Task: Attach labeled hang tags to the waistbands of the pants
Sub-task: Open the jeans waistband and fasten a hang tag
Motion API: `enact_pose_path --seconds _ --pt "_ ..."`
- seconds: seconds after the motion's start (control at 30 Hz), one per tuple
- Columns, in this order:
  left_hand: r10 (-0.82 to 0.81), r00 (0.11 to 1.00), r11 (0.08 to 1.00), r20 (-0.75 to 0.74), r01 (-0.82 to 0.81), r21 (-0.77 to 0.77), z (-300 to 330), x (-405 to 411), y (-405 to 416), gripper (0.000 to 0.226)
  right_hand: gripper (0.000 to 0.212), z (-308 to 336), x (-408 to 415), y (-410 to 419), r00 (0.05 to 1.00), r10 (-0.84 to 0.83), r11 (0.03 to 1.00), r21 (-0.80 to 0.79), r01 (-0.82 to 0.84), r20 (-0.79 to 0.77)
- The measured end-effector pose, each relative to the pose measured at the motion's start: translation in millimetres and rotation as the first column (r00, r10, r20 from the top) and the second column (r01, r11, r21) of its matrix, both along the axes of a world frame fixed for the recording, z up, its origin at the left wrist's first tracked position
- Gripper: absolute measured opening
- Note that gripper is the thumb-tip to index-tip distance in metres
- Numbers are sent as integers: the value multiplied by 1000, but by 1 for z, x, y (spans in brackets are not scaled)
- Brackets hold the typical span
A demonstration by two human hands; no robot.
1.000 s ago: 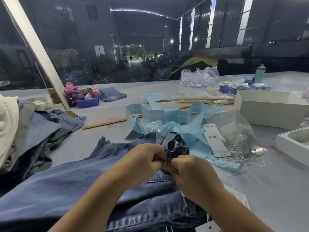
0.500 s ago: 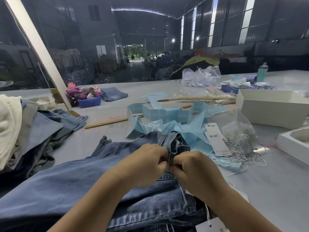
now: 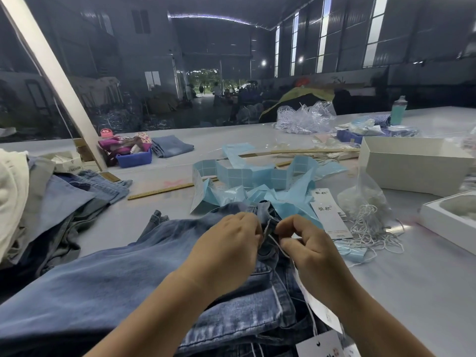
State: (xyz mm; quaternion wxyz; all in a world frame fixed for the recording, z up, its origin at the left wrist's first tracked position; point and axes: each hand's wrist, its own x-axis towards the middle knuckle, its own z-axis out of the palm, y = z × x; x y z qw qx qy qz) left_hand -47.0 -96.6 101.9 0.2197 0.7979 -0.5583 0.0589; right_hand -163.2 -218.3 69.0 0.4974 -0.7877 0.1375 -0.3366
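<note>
Blue denim pants (image 3: 108,276) lie across the table in front of me, waistband bunched up at the middle. My left hand (image 3: 229,240) pinches a belt loop (image 3: 268,226) on the waistband. Just to its right, my right hand (image 3: 304,243) pinches a thin white string (image 3: 277,244) at that loop. The string runs down to a white hang tag (image 3: 318,309) lying under my right wrist. Another tagged pair shows at the bottom edge, its tag (image 3: 322,345) partly cut off. Two loose labeled hang tags (image 3: 331,215) rest beyond my right hand.
Light blue sticker backing strips (image 3: 247,181) are heaped behind the waistband. A plastic bag of white strings (image 3: 368,210) and white boxes (image 3: 412,166) sit at right. Stacked pants (image 3: 59,202) lie at left, a wooden ruler (image 3: 164,190) and a blue bin (image 3: 134,158) farther back.
My hands have drawn slightly apart at the belt loop, and the white string now shows between them. The hang tag has slid out beneath my right wrist.
</note>
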Motion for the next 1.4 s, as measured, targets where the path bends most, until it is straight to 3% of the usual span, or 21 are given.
enact_pose_path --seconds 0.1,0.17,0.3,0.43,0.6,0.73,0.9,1.13,1.4 --pt "-18 999 985 27 22 -169 2 -3 1 10 27 3 -1 -2 997 13 975 222 -30 77" --pt "-33 999 970 -15 29 -243 5 -4 1 8 30 7 -4 -6 994 2 959 281 -33 110" --pt "-74 982 925 -173 3 -381 12 -8 4 18 34 14 -8 -9 992 -42 967 253 11 120" --pt "-206 905 871 -373 -4 -492 21 -18 7 21 30 21 -11 -5 991 -70 984 171 50 112" --pt "-252 855 890 -454 21 -455 21 -20 4 21 23 25 -12 4 988 -73 995 79 62 138" --pt "-215 830 933 -515 19 -360 12 -16 4 31 24 29 -15 8 992 23 996 82 -34 124" --pt "-225 855 966 -467 134 -220 10 -20 2 26 33 33 -15 10 988 132 991 26 -135 77" --pt "-214 874 958 -437 100 -269 7 -17 3 20 39 35 -9 6 991 131 991 -33 -130 32" --pt "-148 871 989 -469 116 -97 8 -1 3 17 38 23 -1 4 992 127 992 -10 -127 0"
